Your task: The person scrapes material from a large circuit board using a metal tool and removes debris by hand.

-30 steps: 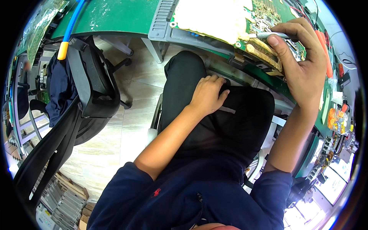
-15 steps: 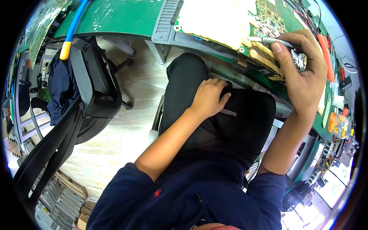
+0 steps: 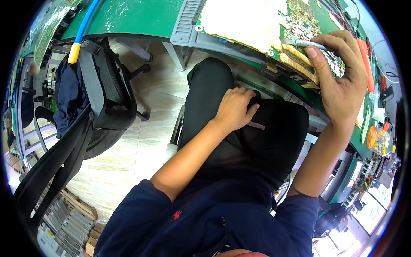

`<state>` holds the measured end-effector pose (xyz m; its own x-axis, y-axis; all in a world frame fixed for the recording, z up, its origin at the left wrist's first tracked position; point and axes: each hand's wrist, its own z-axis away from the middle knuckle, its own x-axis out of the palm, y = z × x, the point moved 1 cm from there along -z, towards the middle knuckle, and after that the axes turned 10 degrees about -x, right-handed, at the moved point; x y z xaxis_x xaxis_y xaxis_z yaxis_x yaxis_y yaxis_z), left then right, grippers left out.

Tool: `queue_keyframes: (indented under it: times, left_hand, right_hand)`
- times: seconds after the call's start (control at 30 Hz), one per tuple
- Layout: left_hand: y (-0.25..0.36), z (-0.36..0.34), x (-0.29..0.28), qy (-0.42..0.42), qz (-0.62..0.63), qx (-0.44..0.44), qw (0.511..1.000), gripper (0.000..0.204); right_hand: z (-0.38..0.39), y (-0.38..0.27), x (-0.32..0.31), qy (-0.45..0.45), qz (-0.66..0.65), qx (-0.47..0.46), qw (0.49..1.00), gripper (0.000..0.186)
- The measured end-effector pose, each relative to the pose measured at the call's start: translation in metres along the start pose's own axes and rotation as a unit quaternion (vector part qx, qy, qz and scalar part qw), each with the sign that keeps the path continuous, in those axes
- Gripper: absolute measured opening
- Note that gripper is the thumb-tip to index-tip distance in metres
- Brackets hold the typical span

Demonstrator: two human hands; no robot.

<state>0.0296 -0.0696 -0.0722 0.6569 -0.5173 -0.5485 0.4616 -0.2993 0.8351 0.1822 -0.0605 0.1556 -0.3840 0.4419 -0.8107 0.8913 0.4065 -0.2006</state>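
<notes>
My right hand (image 3: 344,75) pinches a slim grey metal-handled knife (image 3: 305,43) with a flat, light-coloured blade between thumb and fingers. Its tip is down at the near edge of a circuit board (image 3: 299,20), beside a cream-yellow crust (image 3: 295,58). Much of the board is covered by a pale, overexposed layer (image 3: 242,21), while small components show bare towards the right. Under the board's left side lies a grey slotted plastic frame (image 3: 183,28). Away from the work, my left hand (image 3: 233,109) rests on my lap with fingers extended, holding nothing.
The green bench (image 3: 132,17) runs across the top, with a yellow-tipped blue tube (image 3: 77,47) hanging over its edge. A black chair (image 3: 109,94) with dark cloth stands at left. Near my right hand are an orange-red handle (image 3: 364,64) and a jar with orange contents (image 3: 378,140).
The knife tip has shifted very slightly right along the board's edge, and my right hand with it. My left hand stays in the same place on my lap.
</notes>
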Motion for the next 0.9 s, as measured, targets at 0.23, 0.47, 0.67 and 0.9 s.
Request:
queue_keyframes:
  times: [0.23, 0.47, 0.67, 0.9]
  left_hand:
    - [0.002, 0.002, 0.004, -0.001, 0.004, 0.007, 1.0, 0.029]
    - [0.001, 0.002, 0.004, 0.001, -0.007, 0.009, 1.0, 0.029]
    - [0.0, 0.003, 0.007, -0.001, -0.006, 0.015, 1.0, 0.029]
    - [0.0, 0.003, 0.008, 0.008, -0.024, 0.023, 0.999, 0.029]
  right_hand:
    - [-0.001, 0.0, -0.002, -0.019, 0.017, -0.007, 1.0, 0.018]
    - [-0.005, 0.0, -0.002, -0.024, -0.024, 0.023, 0.999, 0.017]
    - [-0.004, 0.002, 0.004, 0.0, -0.055, 0.044, 0.997, 0.016]
    - [-0.004, -0.005, 0.002, -0.012, -0.038, 0.068, 0.997, 0.017]
